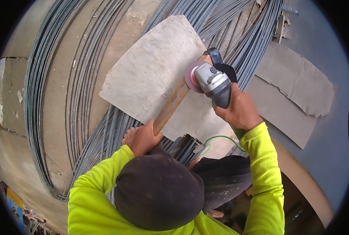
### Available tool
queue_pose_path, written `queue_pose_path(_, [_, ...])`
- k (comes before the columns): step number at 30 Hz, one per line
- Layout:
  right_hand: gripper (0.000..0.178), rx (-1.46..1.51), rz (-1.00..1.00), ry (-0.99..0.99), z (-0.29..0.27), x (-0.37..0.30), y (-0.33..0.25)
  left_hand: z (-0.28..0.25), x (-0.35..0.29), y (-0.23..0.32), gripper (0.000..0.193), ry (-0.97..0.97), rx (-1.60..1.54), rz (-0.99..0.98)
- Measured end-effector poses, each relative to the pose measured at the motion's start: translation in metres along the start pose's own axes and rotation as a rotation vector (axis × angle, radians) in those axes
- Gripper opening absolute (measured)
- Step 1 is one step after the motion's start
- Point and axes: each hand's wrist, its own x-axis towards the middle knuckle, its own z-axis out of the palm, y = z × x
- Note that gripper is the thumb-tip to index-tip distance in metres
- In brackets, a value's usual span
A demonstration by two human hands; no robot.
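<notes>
My right hand [239,107] is wrapped round the grey body of an angle grinder [213,82]. A pinkish-red disc [194,76] on the grinder overlaps the upper part of a wooden handle; whether it touches the wood or spins, I cannot tell. That handle belongs to a hammer-like tool [173,101] with a dark metal head [213,55], partly hidden behind the grinder. My left hand [144,139] is closed round the handle's near end. The tool lies slanted over a pale, rough-edged board [151,66], its head pointing far right.
Long bundles of steel rebar [39,98] curve across the floor at left and pass under the board. Grey sheet pieces [296,80] lie at right. A green cord [221,137] loops near my dark-trousered knee [159,188]. Bare toes [129,135] show beside my left hand.
</notes>
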Motion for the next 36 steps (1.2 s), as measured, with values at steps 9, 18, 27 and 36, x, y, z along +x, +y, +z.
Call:
queue_pose_path(9, [0.058,-0.058,-0.026,-0.089,-0.015,0.006,-0.009,0.004,-0.001,-0.004,0.053,0.042,0.017,0.034])
queue_pose_path(18, [0.062,-0.111,-0.005,-0.148,-0.031,0.01,-0.013,0.0,-0.001,-0.001,0.054,-0.022,-0.007,-0.008])
queue_pose_path(27, [0.06,-0.155,-0.031,-0.25,-0.031,0.009,-0.026,-0.007,-0.002,0.003,0.054,-0.002,0.029,0.017])
queue_pose_path(36, [0.061,-0.204,-0.024,-0.244,-0.041,0.016,-0.03,-0.004,-0.003,0.003,0.056,0.025,0.005,0.033])
